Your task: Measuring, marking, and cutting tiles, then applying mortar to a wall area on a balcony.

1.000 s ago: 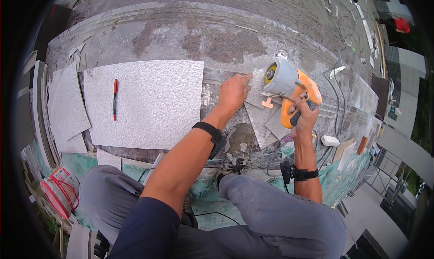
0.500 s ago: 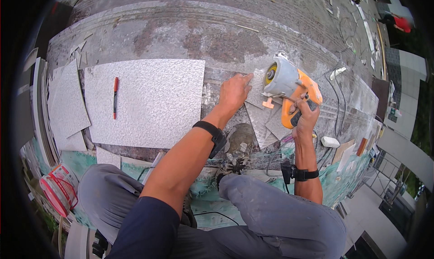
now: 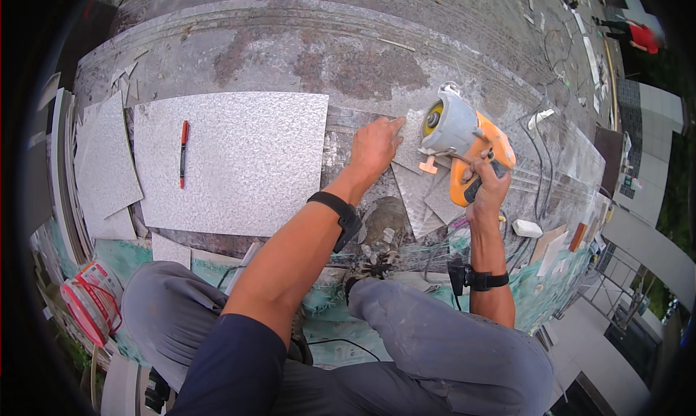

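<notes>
My right hand [image 3: 490, 187] grips the orange handle of a grey-bodied power saw [image 3: 464, 144] with a yellow-centred blade. Under and beside the saw lie cut pieces of speckled tile [image 3: 417, 198]. My left hand [image 3: 375, 146] rests left of the blade, index finger stretched toward the upper edge of a piece, other fingers partly hidden. A large white speckled board [image 3: 246, 162] lies to the left with a red-and-black marker [image 3: 184, 153] on it. My shoe [image 3: 380, 235] is below my hands, between the board and the pieces.
Overlapping boards [image 3: 101, 162] lie at far left, above a red-and-white bucket [image 3: 90, 303]. Dark cords [image 3: 545, 169] run right of the saw, near a white block [image 3: 527, 227]. Scraps [image 3: 587, 46] litter the upper right. A person in red [image 3: 638, 35] is in the distance.
My hands and the saw hold almost the same position. The view has shifted slightly. The distant person in red has moved slightly, with more of the dark legs showing.
</notes>
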Available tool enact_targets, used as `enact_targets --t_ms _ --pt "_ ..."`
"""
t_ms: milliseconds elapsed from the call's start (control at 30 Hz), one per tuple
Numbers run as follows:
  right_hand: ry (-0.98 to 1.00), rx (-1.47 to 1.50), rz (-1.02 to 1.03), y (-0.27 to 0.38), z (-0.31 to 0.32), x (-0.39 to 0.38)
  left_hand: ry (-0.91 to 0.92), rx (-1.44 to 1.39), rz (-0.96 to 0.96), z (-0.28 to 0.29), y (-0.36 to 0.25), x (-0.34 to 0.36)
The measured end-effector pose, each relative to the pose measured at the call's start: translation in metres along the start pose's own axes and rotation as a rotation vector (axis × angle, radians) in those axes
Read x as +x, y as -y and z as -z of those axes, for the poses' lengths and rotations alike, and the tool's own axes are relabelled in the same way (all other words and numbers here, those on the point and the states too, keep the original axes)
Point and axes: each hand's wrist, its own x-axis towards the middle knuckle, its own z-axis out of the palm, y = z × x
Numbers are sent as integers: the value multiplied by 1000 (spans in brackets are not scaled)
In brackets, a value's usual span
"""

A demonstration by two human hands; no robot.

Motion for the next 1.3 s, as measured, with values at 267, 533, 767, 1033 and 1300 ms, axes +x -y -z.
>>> enact_targets --t_ms 267,533,767,1033,1300 --pt "-6 24 -2 -2 -3 -3 -23 21 -16 -3 6 -2" --pt "-14 7 4 -4 -2 -2 -11 26 -11 -3 4 -3" --pt "-18 13 3 -5 -3 -3 -9 19 -7 -4 6 -4" --pt "-1 39 -12 -7 -6 -5 6 29 -9 -3 9 -5" --pt "-1 34 -7 -9 -7 -10 16 32 -4 -3 9 -7"
